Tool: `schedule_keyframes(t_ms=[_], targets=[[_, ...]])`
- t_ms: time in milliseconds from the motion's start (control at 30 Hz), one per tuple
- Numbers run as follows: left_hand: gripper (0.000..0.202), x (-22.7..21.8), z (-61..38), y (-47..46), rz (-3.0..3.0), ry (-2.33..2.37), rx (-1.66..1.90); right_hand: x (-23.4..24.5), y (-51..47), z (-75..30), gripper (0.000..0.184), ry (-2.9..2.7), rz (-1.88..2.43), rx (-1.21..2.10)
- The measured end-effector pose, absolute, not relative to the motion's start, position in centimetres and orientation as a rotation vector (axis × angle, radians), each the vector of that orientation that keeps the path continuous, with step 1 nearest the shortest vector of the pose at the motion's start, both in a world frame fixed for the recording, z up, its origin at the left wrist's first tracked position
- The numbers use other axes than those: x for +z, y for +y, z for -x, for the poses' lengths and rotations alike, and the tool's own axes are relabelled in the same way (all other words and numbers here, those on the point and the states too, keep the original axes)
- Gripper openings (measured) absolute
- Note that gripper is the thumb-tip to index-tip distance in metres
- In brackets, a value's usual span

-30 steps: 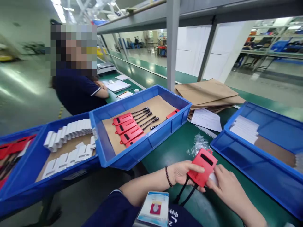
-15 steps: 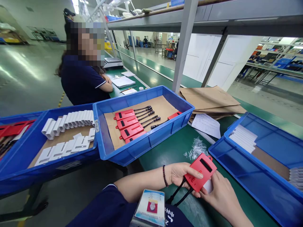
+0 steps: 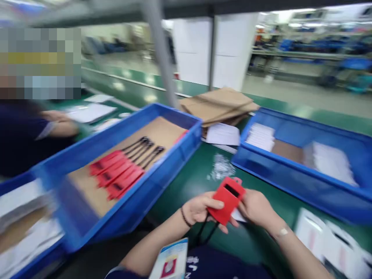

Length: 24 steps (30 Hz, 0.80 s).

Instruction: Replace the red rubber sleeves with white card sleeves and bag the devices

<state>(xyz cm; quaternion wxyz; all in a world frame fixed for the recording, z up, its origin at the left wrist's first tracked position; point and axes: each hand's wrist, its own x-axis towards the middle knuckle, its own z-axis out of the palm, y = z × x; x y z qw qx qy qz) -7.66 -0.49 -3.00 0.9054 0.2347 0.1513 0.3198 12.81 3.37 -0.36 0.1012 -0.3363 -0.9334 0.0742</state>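
Note:
My left hand point(image 3: 200, 207) holds a flat red plastic case point(image 3: 227, 199) with a black window slot and a small tab at its top end. The thumb lies across its face and the fingers go beneath. Two black cables point(image 3: 207, 229) hang from the lower end toward my body. My right hand point(image 3: 257, 205) is curled against the case's right edge, its fingertips partly hidden behind it. A white piece point(image 3: 238, 215) shows just under that hand; whether it is held I cannot tell.
A blue bin point(image 3: 136, 209) at left holds several red cases with cables. Another blue bin point(image 3: 290, 170) at right holds white pieces. Clear plastic scraps point(image 3: 222, 167), brown cardboard point(image 3: 217, 104) and white packs point(image 3: 322, 236) lie on the green table. A co-worker's arm point(image 3: 62, 124) rests at far left.
The view has swung right, bringing the white packs at lower right into sight. Both hands remain at the red case, and less of the white piece shows beside it.

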Motion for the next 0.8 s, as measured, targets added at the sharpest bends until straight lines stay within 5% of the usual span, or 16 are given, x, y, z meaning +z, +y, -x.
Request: schedule_keyframes(t_ms=[167, 333, 467, 800], targets=[[0.037, -2.7, 8.5, -0.3, -0.551, 0.711, 0.610, 0.3, 2.2, -13.9, 0.025, -2.685, 1.263, 0.356], [0.053, -3.4, 10.0, 1.6, -0.527, 0.696, 0.450, 1.2, -3.1, -19.7, 0.032, -2.062, 2.129, 0.362], [0.076, -2.7, 10.1, 1.6, -0.512, 0.797, 0.544, 0.2, -7.2, -23.4, 0.056, -1.626, 2.856, 0.480], [0.063, -0.7, 8.8, 1.0, -0.562, 0.917, 0.589, -3.4, -9.8, -27.4, 0.015, -1.097, 2.451, 0.861]])
